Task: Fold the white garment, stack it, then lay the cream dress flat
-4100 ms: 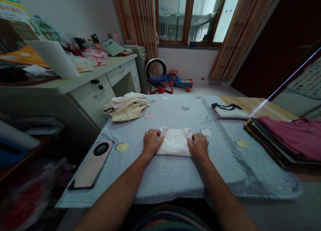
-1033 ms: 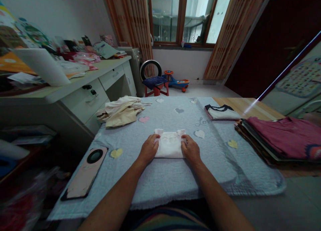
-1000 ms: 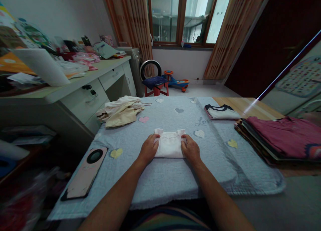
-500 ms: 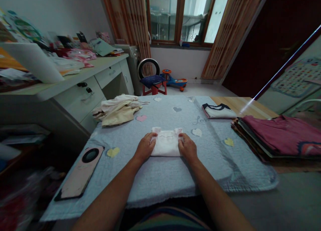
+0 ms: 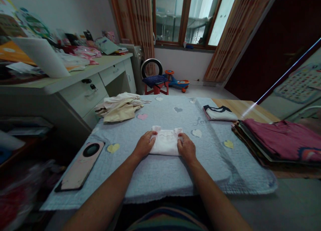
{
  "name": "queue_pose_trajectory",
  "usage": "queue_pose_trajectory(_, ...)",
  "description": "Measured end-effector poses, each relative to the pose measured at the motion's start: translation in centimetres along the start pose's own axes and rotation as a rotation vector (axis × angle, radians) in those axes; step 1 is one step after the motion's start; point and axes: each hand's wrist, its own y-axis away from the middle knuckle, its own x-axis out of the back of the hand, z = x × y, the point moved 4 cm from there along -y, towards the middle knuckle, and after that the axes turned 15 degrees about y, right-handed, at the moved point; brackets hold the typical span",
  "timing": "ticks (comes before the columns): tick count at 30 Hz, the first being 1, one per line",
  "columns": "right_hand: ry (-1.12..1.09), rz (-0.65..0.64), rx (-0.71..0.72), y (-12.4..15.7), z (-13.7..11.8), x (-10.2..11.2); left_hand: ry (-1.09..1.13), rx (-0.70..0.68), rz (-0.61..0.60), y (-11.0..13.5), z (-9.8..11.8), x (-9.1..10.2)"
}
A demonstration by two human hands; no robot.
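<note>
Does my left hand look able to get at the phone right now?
Probably yes: only flat cloth lies between the left hand and the phone, though that hand is holding the white garment.

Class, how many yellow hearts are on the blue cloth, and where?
2: one yellow heart right of the phone, another left of the stack. More may be hidden.

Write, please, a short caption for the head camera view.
Left hand and right hand hold the sides of a folded white garment on a heart-patterned cover.
</note>
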Motion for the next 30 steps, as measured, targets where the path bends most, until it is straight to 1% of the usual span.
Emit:
queue_pose_trajectory(15,0.014,-0.006,-0.018,0.0,0.0,-0.1,0.005,0.038,-0.024,0.0,0.1,-0.2)
queue_pose_trajectory(18,-0.039,-0.001,-0.027,0.0,0.3,-0.1,0.023,0.054,-0.011,0.1,0.0,-0.1)
queue_pose_trajectory(25,-0.241,0.035,-0.032,-0.1,1.0,0.0,0.05,0.117,0.029,0.2,-0.1,0.0)
queue_pose_trajectory(30,-0.33,0.027,-0.057,-0.2,1.0,0.6,0.058,0.096,0.013,0.3,0.6,-0.1)
